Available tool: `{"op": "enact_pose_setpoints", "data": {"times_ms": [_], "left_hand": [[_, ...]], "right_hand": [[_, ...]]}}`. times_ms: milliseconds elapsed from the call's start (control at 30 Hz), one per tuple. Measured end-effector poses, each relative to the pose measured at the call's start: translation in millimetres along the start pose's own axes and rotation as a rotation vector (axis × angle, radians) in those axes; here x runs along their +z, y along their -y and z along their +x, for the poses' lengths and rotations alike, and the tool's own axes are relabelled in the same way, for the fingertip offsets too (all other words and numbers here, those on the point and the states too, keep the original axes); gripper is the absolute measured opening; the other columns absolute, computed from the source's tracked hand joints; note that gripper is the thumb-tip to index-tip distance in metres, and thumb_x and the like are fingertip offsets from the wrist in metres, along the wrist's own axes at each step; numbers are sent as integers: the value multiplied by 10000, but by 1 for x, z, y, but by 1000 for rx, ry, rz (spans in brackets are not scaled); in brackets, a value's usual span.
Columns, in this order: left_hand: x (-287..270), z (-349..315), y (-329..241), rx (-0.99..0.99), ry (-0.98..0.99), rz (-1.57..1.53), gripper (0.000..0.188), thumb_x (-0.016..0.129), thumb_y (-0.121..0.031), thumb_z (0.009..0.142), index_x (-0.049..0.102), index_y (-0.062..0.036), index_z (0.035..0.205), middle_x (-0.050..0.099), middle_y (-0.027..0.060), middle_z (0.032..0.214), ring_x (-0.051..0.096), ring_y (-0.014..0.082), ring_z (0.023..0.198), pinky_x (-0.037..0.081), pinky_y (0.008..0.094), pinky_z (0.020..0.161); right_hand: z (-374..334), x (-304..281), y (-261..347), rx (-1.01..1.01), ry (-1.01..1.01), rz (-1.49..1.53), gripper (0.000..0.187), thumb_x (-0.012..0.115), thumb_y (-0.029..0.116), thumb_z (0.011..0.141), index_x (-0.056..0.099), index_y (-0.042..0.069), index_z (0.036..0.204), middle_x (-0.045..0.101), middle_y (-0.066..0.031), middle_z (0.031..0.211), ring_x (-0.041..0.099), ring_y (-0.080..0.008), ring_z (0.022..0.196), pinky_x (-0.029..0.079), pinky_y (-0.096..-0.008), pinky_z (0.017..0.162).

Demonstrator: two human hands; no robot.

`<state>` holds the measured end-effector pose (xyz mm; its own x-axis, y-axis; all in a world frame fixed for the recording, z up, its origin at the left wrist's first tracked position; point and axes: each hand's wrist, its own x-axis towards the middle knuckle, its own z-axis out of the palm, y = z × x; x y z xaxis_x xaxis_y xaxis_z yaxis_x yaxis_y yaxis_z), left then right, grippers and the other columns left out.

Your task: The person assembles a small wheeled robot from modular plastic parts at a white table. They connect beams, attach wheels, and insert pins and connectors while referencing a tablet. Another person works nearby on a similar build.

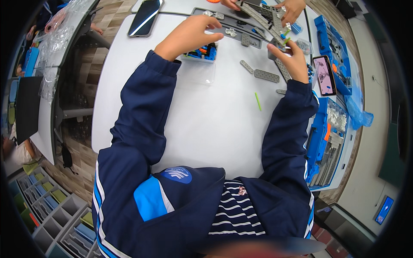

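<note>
My left hand (191,34), fingers apart and empty, is over a small clear box (202,71) of blue, black and orange building pieces, close to the grey tray (254,39). My right hand (294,61) has its thumb and index finger spread at the near end of a grey perforated frame (263,22); whether they touch it is unclear. A co-worker's left-side hand (230,4) and right-side hand (293,9) hold that frame. A dark grey beam (282,70) lies partly under my right palm. Near it are a wide grey plate (266,75) and a short grey beam (246,66).
A thin green rod (258,102) lies on the white table (211,129). One phone (145,18) lies far left; another phone (324,75) with a lit screen is at right. Blue cases (329,47) of parts and a blue plastic bag (360,114) line the right side.
</note>
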<state>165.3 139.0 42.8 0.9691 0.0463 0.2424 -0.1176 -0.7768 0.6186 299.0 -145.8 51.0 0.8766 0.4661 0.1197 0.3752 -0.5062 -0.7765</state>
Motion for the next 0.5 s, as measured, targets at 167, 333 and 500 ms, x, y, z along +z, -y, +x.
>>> {"op": "enact_pose_setpoints", "data": {"times_ms": [167,333,500], "left_hand": [[32,21,-8,263,116,175,356,617,-219,918,644,-8,1204,639,151,1195,611,318,1091,481,390,975],[67,91,1,309,84,345,247,600,-149,901,681,-22,1097,678,139,1091,646,326,980,520,424,848],[95,123,8,167,-37,138,226,693,-237,853,713,-83,1017,696,119,806,674,329,778,531,431,728]], "right_hand": [[-1,10,-2,-24,69,-6,683,872,447,684,668,-49,1107,698,-123,992,635,-180,866,516,-304,739],[-5,15,-6,-73,88,-80,658,872,417,696,651,-49,1104,693,-116,969,638,-175,876,508,-294,767],[-7,18,-7,-78,51,-40,685,893,387,665,643,-87,1091,687,-151,995,671,-209,804,542,-316,683]]}}
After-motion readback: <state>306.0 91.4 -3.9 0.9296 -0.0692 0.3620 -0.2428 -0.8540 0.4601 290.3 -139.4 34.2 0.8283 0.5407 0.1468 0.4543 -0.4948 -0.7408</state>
